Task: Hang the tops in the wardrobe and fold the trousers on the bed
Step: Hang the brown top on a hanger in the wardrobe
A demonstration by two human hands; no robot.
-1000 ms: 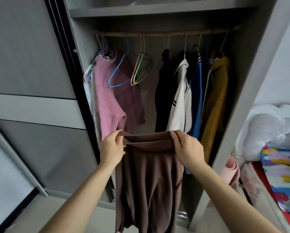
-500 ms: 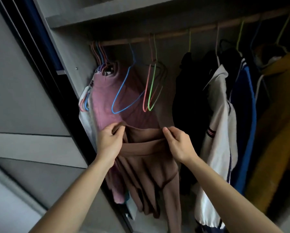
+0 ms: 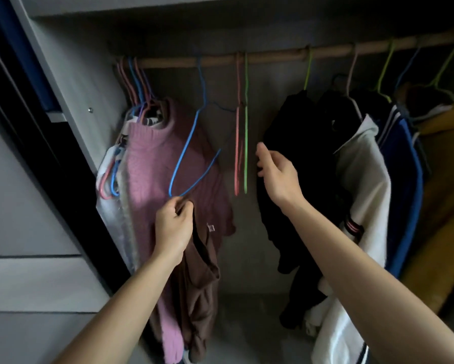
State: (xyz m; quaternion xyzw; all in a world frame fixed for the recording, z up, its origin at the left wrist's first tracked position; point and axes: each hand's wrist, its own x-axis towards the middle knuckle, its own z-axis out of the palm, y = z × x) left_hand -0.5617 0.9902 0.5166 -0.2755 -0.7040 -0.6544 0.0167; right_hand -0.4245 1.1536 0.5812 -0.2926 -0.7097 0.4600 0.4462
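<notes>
Head, left grip [image 3: 172, 227] holds brown garment [image 3: 203, 285], right grip [image 3: 275, 172] apparently empty

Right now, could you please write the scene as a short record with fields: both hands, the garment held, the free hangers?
left hand: grips the brown top near its upper edge
right hand: raised, holds nothing, just right of the green hanger, not touching it
brown top: hangs down from the left hand, not yet on a hanger
free hangers: blue hanger, pink hanger, green hanger, all on the rail
</notes>
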